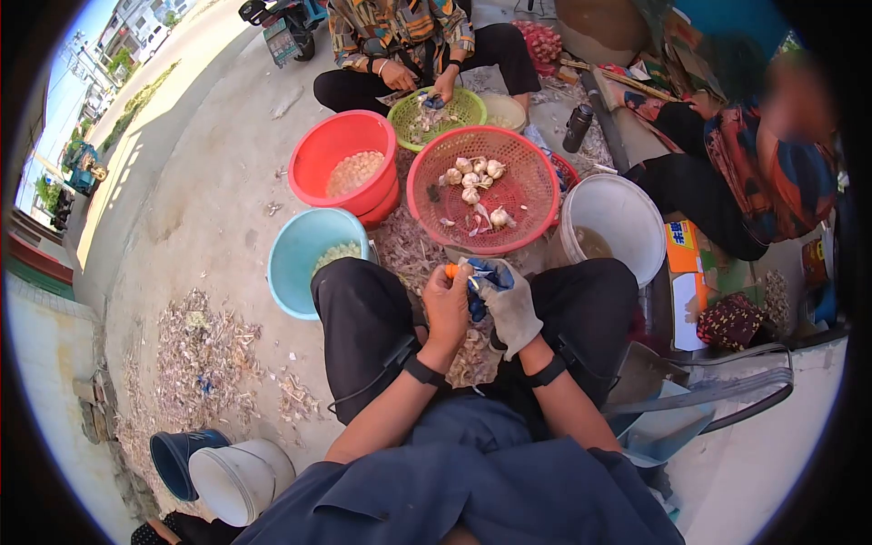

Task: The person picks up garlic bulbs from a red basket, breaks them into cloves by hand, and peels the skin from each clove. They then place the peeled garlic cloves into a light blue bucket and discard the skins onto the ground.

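Note:
My left hand [446, 307] is bare and closed, its fingertips meeting my right hand above my lap. A small orange piece [451, 271] shows at its fingertips; I cannot tell whether it is a handle or a finger cover. A grey glove with blue fingers covers my right hand [510, 309], whose fingers are closed round a pale garlic clove [473, 283], mostly hidden. Just beyond my hands stands a red mesh basket [420, 213] with several garlic bulbs [470, 179] and loose cloves. Garlic skins [474, 361] lie between my legs.
A light-blue basin [289, 272] and a red tub [313, 150] hold pale cloves on the left. A white bucket [627, 204] stands right. Opposite, a person works over a green basket [468, 111]; another person sits right. Skins [204, 350] litter the ground.

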Motion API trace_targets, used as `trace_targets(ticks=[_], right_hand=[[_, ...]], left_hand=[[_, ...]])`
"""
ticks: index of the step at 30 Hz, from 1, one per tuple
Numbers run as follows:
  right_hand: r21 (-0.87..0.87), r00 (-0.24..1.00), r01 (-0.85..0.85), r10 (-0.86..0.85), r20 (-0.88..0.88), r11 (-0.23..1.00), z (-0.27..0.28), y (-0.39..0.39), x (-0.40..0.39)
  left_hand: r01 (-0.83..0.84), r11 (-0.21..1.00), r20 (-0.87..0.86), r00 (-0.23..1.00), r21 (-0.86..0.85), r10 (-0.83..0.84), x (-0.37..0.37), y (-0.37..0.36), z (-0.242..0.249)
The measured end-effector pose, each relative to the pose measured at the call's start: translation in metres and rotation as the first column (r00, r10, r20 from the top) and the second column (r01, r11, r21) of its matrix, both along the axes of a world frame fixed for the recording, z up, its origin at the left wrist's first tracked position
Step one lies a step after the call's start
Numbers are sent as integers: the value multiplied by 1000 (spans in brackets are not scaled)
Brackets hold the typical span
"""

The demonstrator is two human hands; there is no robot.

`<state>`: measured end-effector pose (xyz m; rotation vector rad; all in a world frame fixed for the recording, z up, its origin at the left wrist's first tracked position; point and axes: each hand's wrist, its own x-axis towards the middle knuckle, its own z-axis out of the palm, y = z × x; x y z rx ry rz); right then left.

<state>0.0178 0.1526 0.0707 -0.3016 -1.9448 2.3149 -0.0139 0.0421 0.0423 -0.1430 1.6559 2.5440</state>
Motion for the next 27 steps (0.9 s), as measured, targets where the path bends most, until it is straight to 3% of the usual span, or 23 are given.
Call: trace_targets(ticks=[2, 4, 5, 9, 11, 15, 18, 20, 21, 23, 27], right_hand=[[-36, 1000, -3, 3, 10, 999, 0, 9, 3], [-365, 989, -26, 77, 127, 931, 1, 17, 6], [-448, 990, -7, 70, 123, 894, 0, 19, 5], [-341, 996, -66, 83, 35, 938, 1, 25, 11], [-732, 985, -13, 137, 109, 681, 6, 28, 13], [-713, 983, 29, 111, 149, 701, 11, 27, 13], [-605, 973, 30, 116, 200, 796, 13, 26, 12], [-337, 984, 139, -92, 153, 931, 12, 19, 11], [-337, 984, 141, -93, 154, 931, 10, 18, 12], [-162, 981, 191, -194, -3, 968, 8, 16, 12], [-116, 995, 91, -85, 51, 989, 17, 23, 19]], left_hand=[[11, 997, -35, 999, -75, -14, 5, 3, 5], [8, 992, -71, 997, -130, -17, 9, 7, 8], [1, 985, -104, 994, -171, -19, 9, 10, 10], [22, 983, -120, 992, -185, -45, 10, 12, 15], [108, 978, -63, 991, -176, -121, 9, 9, 21], [144, 982, 16, 990, -119, -143, 12, 8, 31], [185, 981, 136, 975, -51, -177, 15, 5, 29], [196, 979, 198, 963, -53, -182, 15, 7, 33], [197, 979, 199, 963, -53, -183, 15, 8, 34], [195, 980, 210, 961, -45, -182, 15, 9, 36], [172, 985, 224, 961, -30, -161, 13, 7, 38]])
